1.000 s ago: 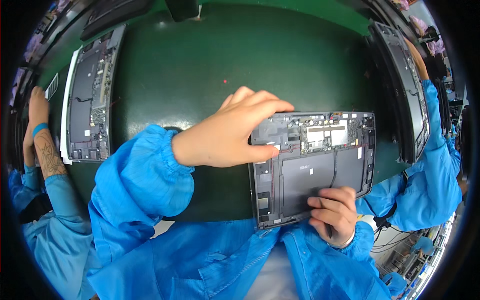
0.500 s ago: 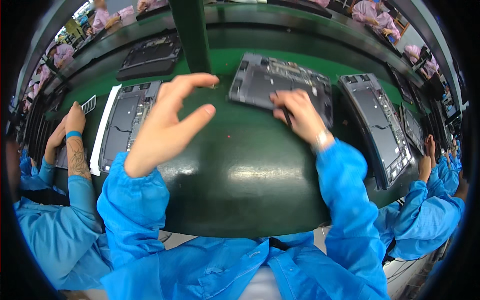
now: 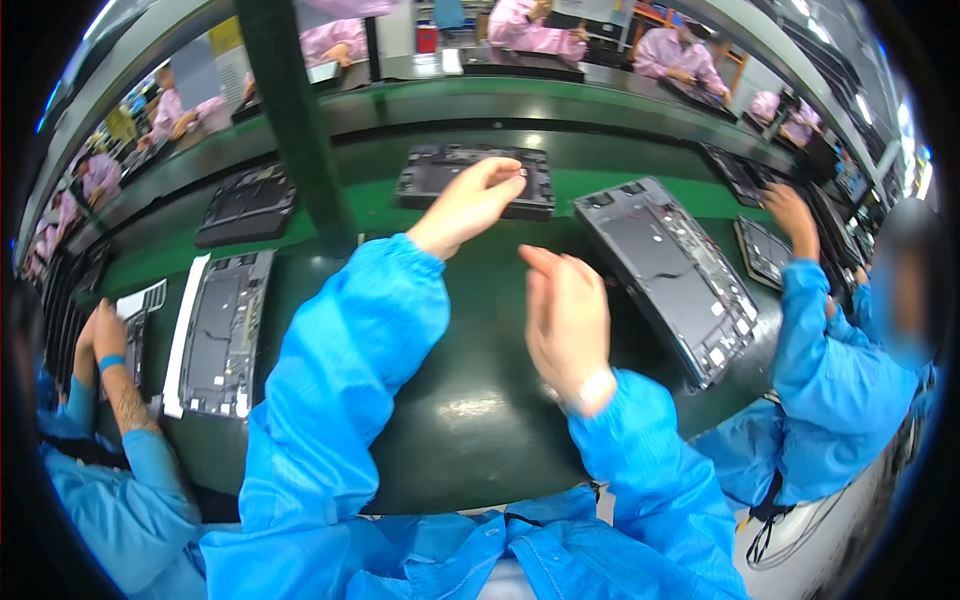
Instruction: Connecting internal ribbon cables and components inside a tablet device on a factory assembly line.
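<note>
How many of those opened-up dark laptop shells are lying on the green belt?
At least 6: one under the left hand, one right of the right hand, one at near left, one at far left, two beside the co-worker on the right. More may be hidden.

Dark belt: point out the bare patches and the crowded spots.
Bare belt lies between the left sleeve and right hand. Crowded: chassis at right, chassis at left, another under the left hand.

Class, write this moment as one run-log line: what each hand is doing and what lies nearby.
left hand: open, fingertips on dark laptop chassis | right hand: open, empty, above green belt | second chassis: to the right
</note>
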Available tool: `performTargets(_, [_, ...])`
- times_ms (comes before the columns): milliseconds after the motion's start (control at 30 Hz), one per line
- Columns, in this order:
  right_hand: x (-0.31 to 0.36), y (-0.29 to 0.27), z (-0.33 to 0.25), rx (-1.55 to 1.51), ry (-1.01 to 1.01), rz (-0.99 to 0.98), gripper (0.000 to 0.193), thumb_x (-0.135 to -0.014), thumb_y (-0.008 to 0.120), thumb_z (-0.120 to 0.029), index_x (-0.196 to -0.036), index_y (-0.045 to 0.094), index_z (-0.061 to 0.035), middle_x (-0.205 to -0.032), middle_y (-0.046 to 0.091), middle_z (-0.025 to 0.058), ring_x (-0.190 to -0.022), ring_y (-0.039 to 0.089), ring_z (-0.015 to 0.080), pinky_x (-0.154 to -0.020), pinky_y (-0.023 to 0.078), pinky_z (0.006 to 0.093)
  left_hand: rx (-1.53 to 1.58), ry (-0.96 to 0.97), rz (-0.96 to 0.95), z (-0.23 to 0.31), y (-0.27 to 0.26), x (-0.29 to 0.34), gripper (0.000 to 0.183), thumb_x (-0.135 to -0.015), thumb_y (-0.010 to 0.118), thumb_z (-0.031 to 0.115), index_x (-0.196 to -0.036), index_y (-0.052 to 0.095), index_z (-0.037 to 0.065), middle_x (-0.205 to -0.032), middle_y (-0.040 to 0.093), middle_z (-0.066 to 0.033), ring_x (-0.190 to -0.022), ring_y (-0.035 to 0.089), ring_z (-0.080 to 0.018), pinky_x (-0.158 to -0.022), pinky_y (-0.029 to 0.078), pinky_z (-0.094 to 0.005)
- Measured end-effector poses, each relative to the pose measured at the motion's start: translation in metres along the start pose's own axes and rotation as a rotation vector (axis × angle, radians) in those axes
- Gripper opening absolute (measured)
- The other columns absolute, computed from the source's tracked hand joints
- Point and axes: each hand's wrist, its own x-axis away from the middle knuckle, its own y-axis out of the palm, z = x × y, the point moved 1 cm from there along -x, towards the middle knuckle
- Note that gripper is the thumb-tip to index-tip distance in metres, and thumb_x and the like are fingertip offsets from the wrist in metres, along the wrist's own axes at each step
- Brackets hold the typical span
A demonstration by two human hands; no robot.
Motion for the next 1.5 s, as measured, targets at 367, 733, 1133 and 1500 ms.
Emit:
performTargets(367, [0.101, -0.112, 0.050, -0.032, 0.737, 0.646, 0.015, -0.099, 0.044, -0.006, -0.088, 0.034, -0.0043, -0.136, 0.046, 0.0370, -0.130, 0.046, 0.0335, -0.100, 0.035, 0.0346, 0.154, 0.000, -0.073, -0.041, 0.086, -0.028, 0.038, -0.102, 0.047, 0.022, -0.132, 0.054, 0.000, -0.129, 0.058, -0.0078, -0.121, 0.050, -0.0161, -0.104, 0.034, -0.0295])
performTargets(733, [0.092, -0.101, 0.018, -0.161, 0.586, 0.606, 0.013, -0.100, 0.038, -0.004, -0.089, 0.031, -0.0069, -0.145, 0.038, 0.0322, -0.107, 0.050, 0.0149, -0.084, 0.038, 0.0242, 0.514, -0.143, 0.030, -0.010, 0.051, 0.072, 0.039, -0.105, 0.039, 0.022, -0.139, 0.041, 0.003, -0.133, 0.052, -0.0094, -0.122, 0.050, -0.0195, -0.108, 0.038, -0.0397])
performTargets(1133, [0.056, -0.124, 0.096, 0.225, 0.607, 0.622, 0.018, -0.099, 0.050, -0.012, -0.091, 0.038, -0.0006, -0.115, 0.055, 0.0351, -0.125, 0.051, 0.0378, -0.095, 0.040, 0.0382, 0.034, 0.090, -0.025, -0.038, 0.106, -0.053, 0.042, -0.101, 0.044, 0.037, -0.133, 0.049, 0.010, -0.120, 0.054, -0.0169, -0.117, 0.050, -0.0292, -0.101, 0.039, -0.0419])
performTargets(1500, [0.110, -0.103, -0.008, -0.226, 0.459, 0.550, 0.016, -0.096, 0.037, -0.001, -0.085, 0.027, -0.0069, -0.144, 0.034, 0.0393, -0.088, 0.051, 0.0130, -0.082, 0.042, 0.0238, -0.046, -0.016, 0.171, 0.015, 0.011, 0.179, 0.037, -0.093, 0.060, 0.005, -0.127, 0.047, -0.004, -0.120, 0.063, -0.0144, -0.115, 0.057, -0.0166, -0.096, 0.043, -0.0295])
